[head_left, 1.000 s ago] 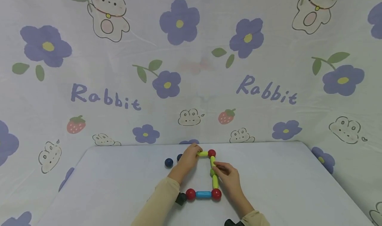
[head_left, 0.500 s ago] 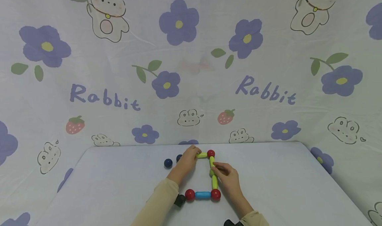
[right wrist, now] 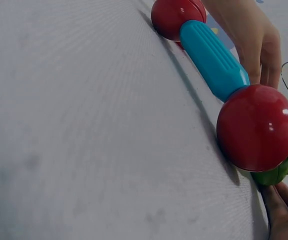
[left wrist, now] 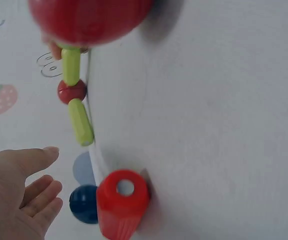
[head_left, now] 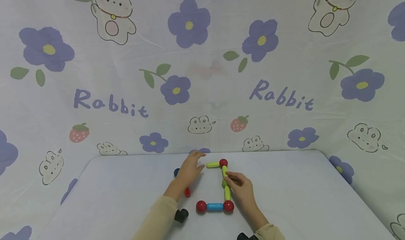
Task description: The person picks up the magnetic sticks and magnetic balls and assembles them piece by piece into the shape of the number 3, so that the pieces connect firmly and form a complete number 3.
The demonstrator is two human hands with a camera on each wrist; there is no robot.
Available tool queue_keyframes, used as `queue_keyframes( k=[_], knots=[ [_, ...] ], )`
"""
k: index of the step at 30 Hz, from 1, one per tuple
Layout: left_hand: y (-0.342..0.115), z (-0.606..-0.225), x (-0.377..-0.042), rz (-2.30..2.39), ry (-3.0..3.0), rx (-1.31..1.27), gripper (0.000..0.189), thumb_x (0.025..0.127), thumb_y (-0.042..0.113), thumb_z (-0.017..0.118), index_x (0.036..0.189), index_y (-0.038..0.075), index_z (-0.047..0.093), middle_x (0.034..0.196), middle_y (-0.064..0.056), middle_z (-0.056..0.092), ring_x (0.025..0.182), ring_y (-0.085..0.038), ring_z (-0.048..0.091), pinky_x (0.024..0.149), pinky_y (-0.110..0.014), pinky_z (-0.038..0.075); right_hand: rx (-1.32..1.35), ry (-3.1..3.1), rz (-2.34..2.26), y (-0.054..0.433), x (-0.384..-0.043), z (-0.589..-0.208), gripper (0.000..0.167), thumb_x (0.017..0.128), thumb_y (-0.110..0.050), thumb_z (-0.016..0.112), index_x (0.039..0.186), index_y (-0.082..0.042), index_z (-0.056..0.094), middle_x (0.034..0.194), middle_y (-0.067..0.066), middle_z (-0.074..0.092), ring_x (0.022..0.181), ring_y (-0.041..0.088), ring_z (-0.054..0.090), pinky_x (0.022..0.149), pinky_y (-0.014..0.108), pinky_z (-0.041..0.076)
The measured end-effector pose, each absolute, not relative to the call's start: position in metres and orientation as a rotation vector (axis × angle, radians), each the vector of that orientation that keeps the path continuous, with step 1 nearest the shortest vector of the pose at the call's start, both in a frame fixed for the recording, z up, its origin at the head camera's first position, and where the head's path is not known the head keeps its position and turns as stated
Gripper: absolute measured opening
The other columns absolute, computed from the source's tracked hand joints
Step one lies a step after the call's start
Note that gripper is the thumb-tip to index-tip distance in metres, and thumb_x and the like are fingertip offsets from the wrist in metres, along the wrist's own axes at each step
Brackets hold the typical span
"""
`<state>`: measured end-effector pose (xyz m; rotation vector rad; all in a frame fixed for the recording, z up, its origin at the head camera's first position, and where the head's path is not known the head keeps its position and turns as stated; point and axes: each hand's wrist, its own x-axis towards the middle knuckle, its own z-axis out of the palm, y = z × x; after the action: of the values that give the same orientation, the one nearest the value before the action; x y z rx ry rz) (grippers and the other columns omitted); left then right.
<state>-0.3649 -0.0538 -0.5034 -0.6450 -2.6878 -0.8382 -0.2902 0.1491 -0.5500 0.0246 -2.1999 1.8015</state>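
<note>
A chain of magnetic sticks and balls lies on the table in the head view. My right hand (head_left: 242, 189) pinches its upper yellow-green magnetic stick (head_left: 224, 170), close to the green ball (right wrist: 271, 175). Below that ball, another yellow-green stick (head_left: 227, 193) leads to a red ball (head_left: 228, 206), joined by a blue stick (head_left: 215, 207) to a second red ball (head_left: 201, 206). From the far red ball (head_left: 223, 163), a yellow-green stick (head_left: 213, 165) points left, its end free. My left hand (head_left: 189, 169) hovers left of that end, fingers apart and holding nothing.
A dark blue ball (head_left: 176, 172) and a red magnetic stick (head_left: 187, 191) lie partly hidden by my left hand and forearm. In the left wrist view the red stick's metal end (left wrist: 125, 187) shows. A patterned cloth (head_left: 202, 92) hangs behind the white table (head_left: 300, 194).
My left hand has let go of the far yellow-green stick and moved left, uncovering its end. The red stick has come into view under the forearm. My right hand keeps its place.
</note>
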Motion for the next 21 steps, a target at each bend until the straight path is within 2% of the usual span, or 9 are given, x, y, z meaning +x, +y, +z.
queue_keyframes(
  k=[10,21],
  knots=[
    [-0.081,-0.494,-0.355,-0.945,-2.637,-0.505,0.046,0.078,0.015,0.071,0.121,0.011,0.054,0.121,-0.008,0.046,0.114,-0.023,0.043,0.094,-0.037,0.034,0.014,-2.206,1.821,0.15,-0.292,-0.552,0.026,0.079,-0.023,0.07,0.103,-0.016,0.066,0.101,0.001,0.06,0.087,0.015,0.058,0.072,0.023,0.048],
    [-0.095,-0.511,-0.352,-0.915,-2.673,-0.492,0.048,0.073,0.017,0.074,0.118,0.011,0.057,0.114,-0.008,0.051,0.109,-0.025,0.046,0.092,-0.037,0.036,0.074,-2.215,1.784,0.15,-0.291,-0.551,0.026,0.081,-0.023,0.067,0.106,-0.017,0.065,0.105,-0.003,0.058,0.092,0.012,0.056,0.077,0.024,0.047]
  ],
)
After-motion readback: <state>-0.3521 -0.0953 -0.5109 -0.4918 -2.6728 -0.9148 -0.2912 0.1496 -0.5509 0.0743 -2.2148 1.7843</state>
